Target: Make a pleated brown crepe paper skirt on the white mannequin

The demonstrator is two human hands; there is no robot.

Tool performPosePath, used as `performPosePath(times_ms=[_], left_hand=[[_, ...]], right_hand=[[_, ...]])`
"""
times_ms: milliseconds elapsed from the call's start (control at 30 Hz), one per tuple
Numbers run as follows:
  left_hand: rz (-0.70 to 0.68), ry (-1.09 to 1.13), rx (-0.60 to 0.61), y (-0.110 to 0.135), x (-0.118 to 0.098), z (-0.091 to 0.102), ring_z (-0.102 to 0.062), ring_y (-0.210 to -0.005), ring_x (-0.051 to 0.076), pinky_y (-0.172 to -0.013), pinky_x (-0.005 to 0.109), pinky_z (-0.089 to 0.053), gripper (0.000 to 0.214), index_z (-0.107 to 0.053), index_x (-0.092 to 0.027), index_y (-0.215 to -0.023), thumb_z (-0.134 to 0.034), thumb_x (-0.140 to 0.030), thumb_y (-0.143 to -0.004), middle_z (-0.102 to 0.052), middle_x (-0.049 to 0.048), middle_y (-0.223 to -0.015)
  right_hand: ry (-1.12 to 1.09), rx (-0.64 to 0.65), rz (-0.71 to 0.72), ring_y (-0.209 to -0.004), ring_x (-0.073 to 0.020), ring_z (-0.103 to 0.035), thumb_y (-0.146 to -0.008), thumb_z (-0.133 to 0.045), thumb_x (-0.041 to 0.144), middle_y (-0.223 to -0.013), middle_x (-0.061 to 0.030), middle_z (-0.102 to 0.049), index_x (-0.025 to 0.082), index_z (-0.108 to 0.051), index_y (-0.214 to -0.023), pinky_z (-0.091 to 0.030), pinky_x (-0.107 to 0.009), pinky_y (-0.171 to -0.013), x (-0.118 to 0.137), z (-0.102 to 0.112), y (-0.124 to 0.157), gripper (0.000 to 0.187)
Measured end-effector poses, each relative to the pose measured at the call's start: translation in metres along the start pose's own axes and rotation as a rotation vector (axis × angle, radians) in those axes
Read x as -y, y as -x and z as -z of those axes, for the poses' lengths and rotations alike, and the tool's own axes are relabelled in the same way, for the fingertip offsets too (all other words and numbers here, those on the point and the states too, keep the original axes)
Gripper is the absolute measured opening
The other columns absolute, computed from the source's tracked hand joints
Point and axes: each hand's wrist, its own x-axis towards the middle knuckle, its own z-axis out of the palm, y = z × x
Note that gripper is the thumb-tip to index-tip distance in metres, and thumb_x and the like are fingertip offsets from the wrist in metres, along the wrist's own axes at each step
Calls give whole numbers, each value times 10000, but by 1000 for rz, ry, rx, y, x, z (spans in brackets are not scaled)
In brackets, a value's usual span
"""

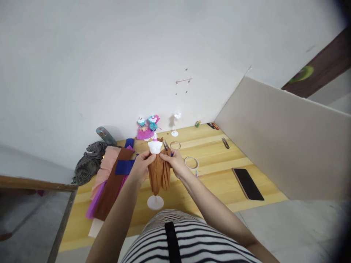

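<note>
A small white dress-form mannequin (155,147) stands upright on a round white base (155,202) in front of me. Pleated brown crepe paper (156,171) hangs below its bust like a skirt. My left hand (142,164) pinches the top of the paper at the mannequin's left side. On the other side, my right hand (175,162) pinches the gathered upper edge between thumb and fingers. A pair of scissors (166,144) shows just behind the paper, partly hidden by it and my right hand.
Coloured strips (109,182) and a striped cloth (89,164) lie left, near a grey-blue bottle (106,136). Two dressed mannequins (144,128) and a bare one (175,124) stand by the wall. Tape rings (196,163), thread snips (225,143) and a phone (248,183) lie right, before a white panel (274,142).
</note>
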Motion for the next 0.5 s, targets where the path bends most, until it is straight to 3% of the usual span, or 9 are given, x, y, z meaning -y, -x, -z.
performPosePath(times_ms=[233,500], left_hand=[[-11,26,16,-1,0,-2,-682,-848,240,-828,359,-495,341,-733,-123,-893,-815,-294,-610,-742,69,-796],[-59,57,45,0,-3,3,-673,-898,245,-866,375,-480,364,-729,-142,-944,-805,-291,-621,-746,70,-857]], right_hand=[[96,-43,102,-534,-101,-419,-577,-695,321,-550,40,-507,166,-562,-608,-320,-237,-536,3,-1,0,206],[-61,71,-87,-428,-64,-345,-572,-740,388,-504,59,-449,171,-522,-613,-203,-209,-426,10,-1,6,310]])
